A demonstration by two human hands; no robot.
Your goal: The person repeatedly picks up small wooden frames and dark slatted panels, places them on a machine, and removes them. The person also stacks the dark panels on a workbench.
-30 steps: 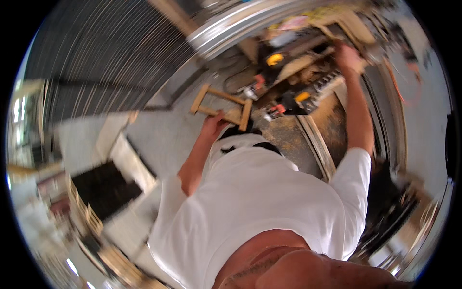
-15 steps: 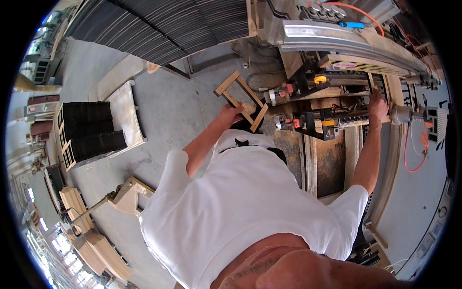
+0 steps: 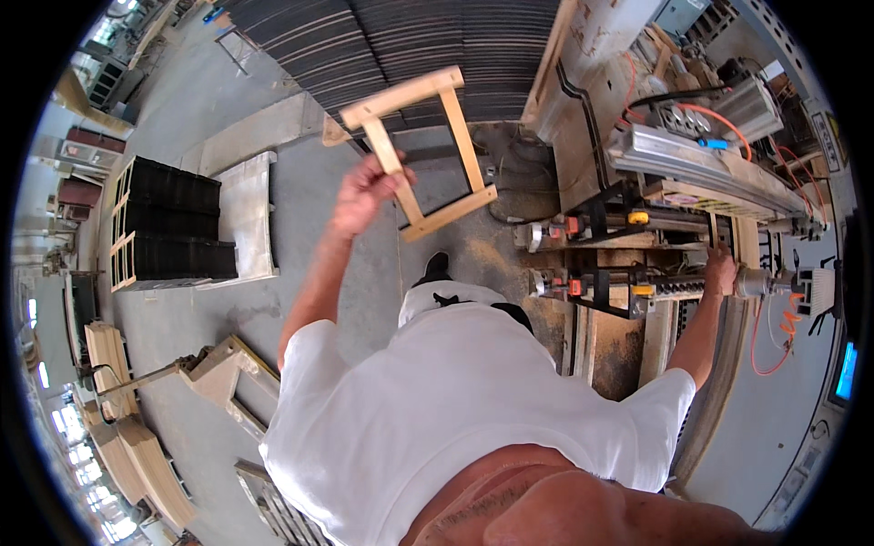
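Note:
Raised in front of me at the left, my left hand [image 3: 362, 191] grips a light wooden frame [image 3: 407, 96] by one of its side bars. The frame has two longer end bars and two bars between them, and is held tilted above the floor. Out to the right, my right hand [image 3: 720, 271] is closed at the far end of a clamping machine [image 3: 583, 289]. Its fingers are around the near edge of another wooden frame [image 3: 714, 225], which lies in the machine and is mostly hidden by the beam above it and by the hand.
A tall stack of dark slats [image 3: 410, 45] stands ahead. Black stacked pieces [image 3: 173, 218] rest by a pale board [image 3: 248, 218] at the left. Nearer are a stand [image 3: 218, 373] and wooden boards [image 3: 146, 455]. A metal beam [image 3: 719, 168] spans the machine; red hoses hang near it.
My left hand has lifted its wooden frame up and away to the left, clear of the machine's near end. My right hand stays at the machine. The view has shifted.

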